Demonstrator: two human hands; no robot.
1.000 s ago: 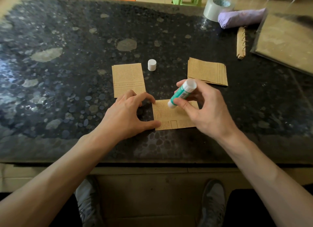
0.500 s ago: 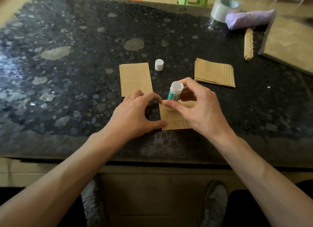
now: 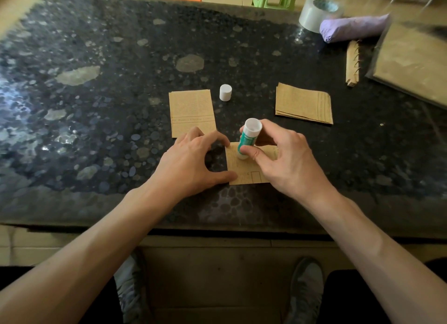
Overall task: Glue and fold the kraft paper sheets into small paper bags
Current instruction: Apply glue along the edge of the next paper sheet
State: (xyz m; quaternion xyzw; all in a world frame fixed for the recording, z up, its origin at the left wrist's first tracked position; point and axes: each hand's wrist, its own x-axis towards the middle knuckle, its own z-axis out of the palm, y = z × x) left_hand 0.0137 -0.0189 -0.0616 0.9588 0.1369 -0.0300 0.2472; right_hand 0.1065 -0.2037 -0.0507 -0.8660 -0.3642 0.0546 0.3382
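My right hand (image 3: 285, 161) grips the glue stick (image 3: 249, 140) upright, tip on the kraft sheet (image 3: 244, 176) by the bench's near edge. My left hand (image 3: 191, 159) pins the sheet's left edge with thumb and fingertip.

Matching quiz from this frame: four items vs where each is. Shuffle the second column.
1 glue stick
2 cap
3 paper stack
4 tape roll

A far edge, beside purple bundle
B held in right hand
C lying flat, right of the cap
D upright, just right of lone sheet

Pairs: 1-B, 2-D, 3-C, 4-A
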